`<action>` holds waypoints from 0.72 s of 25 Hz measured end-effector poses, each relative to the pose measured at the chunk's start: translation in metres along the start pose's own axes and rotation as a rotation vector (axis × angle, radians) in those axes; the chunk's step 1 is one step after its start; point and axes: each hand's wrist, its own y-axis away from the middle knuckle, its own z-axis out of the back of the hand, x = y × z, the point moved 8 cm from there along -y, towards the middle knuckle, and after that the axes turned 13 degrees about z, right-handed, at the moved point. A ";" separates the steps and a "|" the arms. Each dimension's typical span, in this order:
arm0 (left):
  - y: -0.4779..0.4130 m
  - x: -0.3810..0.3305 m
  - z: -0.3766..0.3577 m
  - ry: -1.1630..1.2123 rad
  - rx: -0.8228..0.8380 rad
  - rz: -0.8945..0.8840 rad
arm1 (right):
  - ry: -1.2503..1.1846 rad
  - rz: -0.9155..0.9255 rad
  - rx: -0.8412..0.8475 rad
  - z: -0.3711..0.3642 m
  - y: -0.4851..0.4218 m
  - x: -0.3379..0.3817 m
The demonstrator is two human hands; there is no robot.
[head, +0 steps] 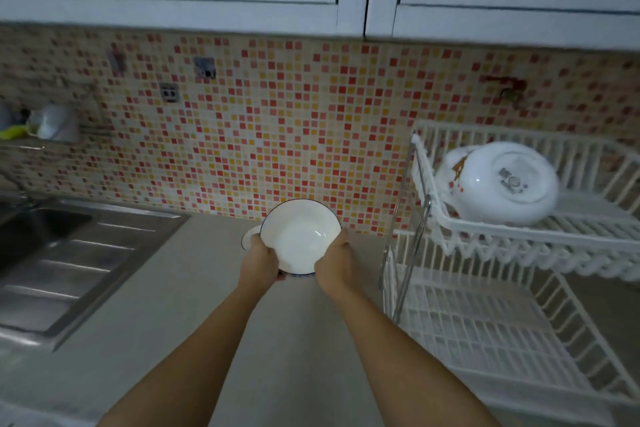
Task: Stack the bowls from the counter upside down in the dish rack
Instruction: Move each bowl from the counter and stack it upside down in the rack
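A white bowl with a dark rim [300,236] is tilted toward me above the counter, its inside facing the camera. My left hand [260,262] grips its left edge and my right hand [334,262] grips its right edge. Behind its left side peeks the rim of another white bowl [248,237] on the counter. At the right stands a white two-tier dish rack [540,236]. On its upper tier white bowls [498,182] lie upside down, stacked, bases showing.
A steel sink with a ribbed drainboard [65,260] fills the left. The grey counter [194,340] runs between sink and rack. The rack's lower tier [485,329] holds nothing visible. Mosaic tile wall and white cabinets stand behind.
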 end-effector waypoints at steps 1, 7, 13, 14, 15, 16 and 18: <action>0.006 -0.015 0.011 -0.016 -0.028 -0.054 | 0.000 0.035 -0.038 0.014 0.000 0.016; 0.060 -0.113 0.057 -0.002 -0.140 -0.373 | 0.006 0.225 -0.265 0.107 0.008 0.097; 0.116 -0.191 0.044 0.148 -0.045 -0.579 | -0.008 0.379 -0.467 0.221 0.036 0.128; 0.127 -0.203 0.036 0.176 -0.012 -0.606 | -0.021 0.393 -0.497 0.242 0.039 0.126; 0.139 -0.214 0.028 0.203 0.018 -0.628 | -0.030 0.403 -0.511 0.261 0.041 0.123; 0.151 -0.225 0.018 0.225 0.045 -0.642 | -0.035 0.406 -0.517 0.279 0.042 0.117; 0.173 -0.242 -0.005 0.253 0.090 -0.680 | -0.039 0.382 -0.524 0.313 0.041 0.101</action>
